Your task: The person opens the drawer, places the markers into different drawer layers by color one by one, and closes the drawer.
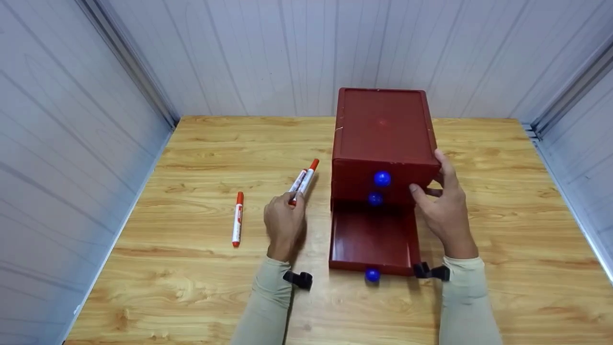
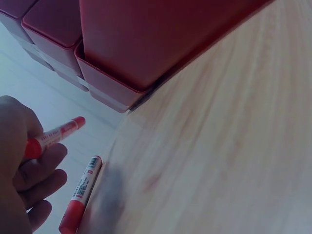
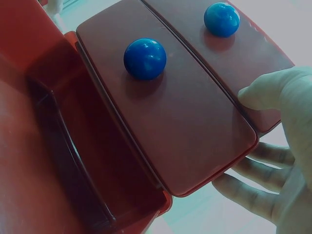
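Note:
My left hand [image 1: 284,223] pinches a white marker with red ends [image 2: 58,134] between thumb and fingers. A second marker [image 2: 85,187] lies on the table just beside it. To the right stands a dark red drawer unit [image 1: 383,124], its bottom drawer [image 1: 373,239] pulled out and showing a bare floor. My right hand [image 1: 448,215] grips the unit's right front edge, thumb on the upper drawer front, the other fingers round the side. Blue round knobs [image 3: 145,59] [image 3: 222,19] sit on the two closed drawer fronts.
Another red-and-white marker [image 1: 238,220] lies on the wooden table [image 1: 191,287], left of my left hand. The open drawer, with its blue knob [image 1: 372,275], reaches out between my forearms. Pale panel walls [image 1: 268,57] stand behind and at both sides.

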A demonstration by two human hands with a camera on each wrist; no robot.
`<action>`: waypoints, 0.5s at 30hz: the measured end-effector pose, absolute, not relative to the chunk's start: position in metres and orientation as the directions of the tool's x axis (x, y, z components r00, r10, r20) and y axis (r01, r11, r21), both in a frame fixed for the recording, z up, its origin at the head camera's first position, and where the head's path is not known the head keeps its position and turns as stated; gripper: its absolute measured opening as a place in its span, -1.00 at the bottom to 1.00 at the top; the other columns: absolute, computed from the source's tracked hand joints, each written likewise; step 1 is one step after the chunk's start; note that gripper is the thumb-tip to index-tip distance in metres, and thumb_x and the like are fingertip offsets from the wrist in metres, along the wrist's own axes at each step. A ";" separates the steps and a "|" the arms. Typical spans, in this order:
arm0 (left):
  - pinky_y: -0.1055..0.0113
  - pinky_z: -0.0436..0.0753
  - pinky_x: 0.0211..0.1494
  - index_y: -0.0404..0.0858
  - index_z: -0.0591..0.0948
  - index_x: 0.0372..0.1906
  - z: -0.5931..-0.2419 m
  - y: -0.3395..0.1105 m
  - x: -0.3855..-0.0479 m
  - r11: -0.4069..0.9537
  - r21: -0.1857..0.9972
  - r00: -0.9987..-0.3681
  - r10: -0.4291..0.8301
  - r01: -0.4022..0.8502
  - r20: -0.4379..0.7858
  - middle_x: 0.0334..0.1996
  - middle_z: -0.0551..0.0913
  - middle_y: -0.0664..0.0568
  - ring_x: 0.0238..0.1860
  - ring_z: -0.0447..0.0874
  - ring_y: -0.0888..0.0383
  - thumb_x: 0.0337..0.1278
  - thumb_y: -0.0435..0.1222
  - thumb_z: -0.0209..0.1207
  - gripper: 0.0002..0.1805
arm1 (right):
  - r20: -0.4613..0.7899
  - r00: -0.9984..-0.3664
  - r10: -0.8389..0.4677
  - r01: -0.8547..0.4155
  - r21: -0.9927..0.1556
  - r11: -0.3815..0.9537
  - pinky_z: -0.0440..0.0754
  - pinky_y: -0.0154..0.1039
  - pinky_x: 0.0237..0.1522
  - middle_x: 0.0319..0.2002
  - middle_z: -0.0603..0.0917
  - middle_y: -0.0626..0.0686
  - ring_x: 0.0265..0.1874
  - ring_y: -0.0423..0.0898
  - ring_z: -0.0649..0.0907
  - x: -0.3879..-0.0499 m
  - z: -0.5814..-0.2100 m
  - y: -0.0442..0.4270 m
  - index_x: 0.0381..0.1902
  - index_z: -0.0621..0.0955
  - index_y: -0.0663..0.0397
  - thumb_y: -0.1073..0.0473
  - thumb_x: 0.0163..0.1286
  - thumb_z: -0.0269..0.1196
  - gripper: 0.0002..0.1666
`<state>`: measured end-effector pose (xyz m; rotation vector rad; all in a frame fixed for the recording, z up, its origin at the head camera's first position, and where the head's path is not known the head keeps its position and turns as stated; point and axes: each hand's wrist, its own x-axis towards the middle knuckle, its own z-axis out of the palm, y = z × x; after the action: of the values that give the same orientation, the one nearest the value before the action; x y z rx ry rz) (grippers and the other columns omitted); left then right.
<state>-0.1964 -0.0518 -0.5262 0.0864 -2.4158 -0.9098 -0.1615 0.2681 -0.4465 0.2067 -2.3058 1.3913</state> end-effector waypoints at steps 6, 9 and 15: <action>0.11 0.51 -0.48 -0.31 0.78 -0.30 -0.526 -0.051 -0.196 0.730 0.672 -0.854 -0.264 0.126 0.448 -0.60 0.63 0.00 -0.58 0.57 0.03 0.22 -0.18 0.27 -0.75 | 0.466 -0.882 0.069 -0.379 -0.789 0.484 0.56 -0.37 -0.06 0.34 0.44 0.08 0.17 0.08 0.55 -0.161 -0.447 0.269 0.58 0.14 -0.26 0.29 0.35 0.34 -0.02; 0.13 0.50 -0.49 -0.30 0.77 -0.30 -0.526 -0.050 -0.196 0.718 0.685 -0.859 -0.269 0.122 0.435 -0.61 0.61 0.02 -0.59 0.55 0.06 0.22 -0.19 0.26 -0.76 | 0.475 -0.878 0.062 -0.388 -0.779 0.492 0.56 -0.39 -0.06 0.34 0.44 0.09 0.16 0.10 0.55 -0.161 -0.448 0.270 0.58 0.13 -0.26 0.29 0.34 0.34 -0.02; 0.15 0.45 -0.50 -0.29 0.74 -0.30 -0.525 -0.049 -0.195 0.682 0.720 -0.866 -0.276 0.129 0.416 -0.61 0.59 0.06 -0.60 0.50 0.09 0.22 -0.20 0.26 -0.79 | 0.546 -0.836 0.052 -0.443 -0.729 0.522 0.58 -0.42 -0.07 0.37 0.39 0.12 0.15 0.12 0.57 -0.161 -0.450 0.267 0.60 0.07 -0.13 0.32 0.35 0.32 0.01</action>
<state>-0.1950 -0.0488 -0.5249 0.1136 -2.3921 -1.0768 -0.1611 0.2674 -0.4497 0.3172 -2.2541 1.2844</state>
